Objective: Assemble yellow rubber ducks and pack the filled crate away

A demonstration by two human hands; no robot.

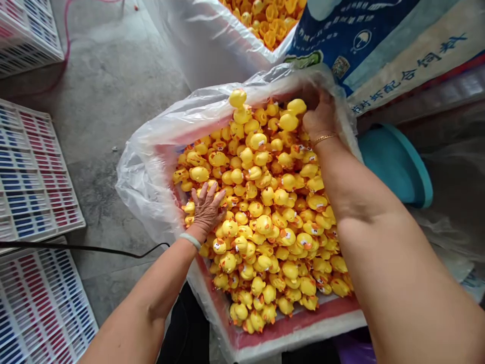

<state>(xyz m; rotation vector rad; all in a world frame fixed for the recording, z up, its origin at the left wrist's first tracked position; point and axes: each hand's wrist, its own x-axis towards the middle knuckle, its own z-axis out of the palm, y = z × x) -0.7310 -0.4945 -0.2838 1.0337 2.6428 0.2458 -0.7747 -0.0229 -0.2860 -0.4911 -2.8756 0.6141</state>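
Note:
A large box lined with clear plastic (142, 151) holds a heap of small yellow rubber ducks (261, 202) with orange beaks. My left hand (206, 207) lies on the ducks at the box's left side, palm down, fingers spread, holding nothing. At the far right corner, my right hand (320, 116) reaches down between the ducks and the plastic-lined wall. Its fingers are mostly hidden in shadow, so I cannot tell whether they grip anything. One duck (238, 103) sits high on the heap against the far wall.
Behind stands another plastic-lined container (212, 40) of orange-yellow pieces. A blue printed sack (364, 45) leans at the upper right, above a teal basin (397, 167). White slatted crates (38, 172) stand on the grey floor at left. A black cable (94, 247) runs towards the box.

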